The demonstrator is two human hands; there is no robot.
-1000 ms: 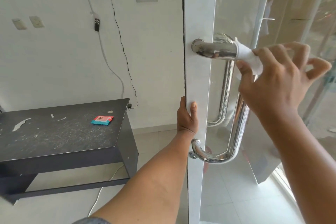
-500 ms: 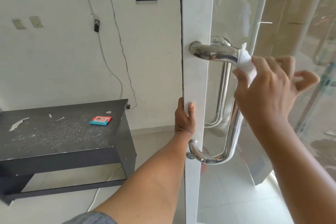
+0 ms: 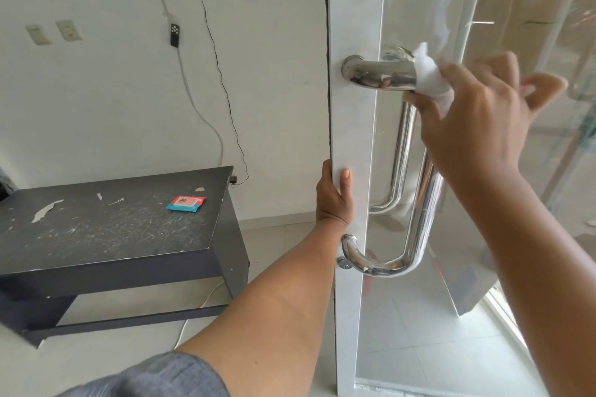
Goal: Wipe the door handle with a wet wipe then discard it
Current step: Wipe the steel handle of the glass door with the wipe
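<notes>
Chrome door handle point(image 3: 380, 74): mounted on the white-framed glass door point(image 3: 354, 10). White wet wipe point(image 3: 430, 77): bunched against the handle's upper bend, pinched by the right hand point(image 3: 477, 119). Left hand point(image 3: 333, 200): curled round the door's edge, between the handle's two mounts. Teal wipe packet point(image 3: 186, 204): flat on the dark counter point(image 3: 96, 235), well apart from both hands.

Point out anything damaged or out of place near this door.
The black rectangular table has a worn top: pale chipped patches and scratches mar its paint. A loose black cable dangles down the white wall. Nothing else stands out.
</notes>
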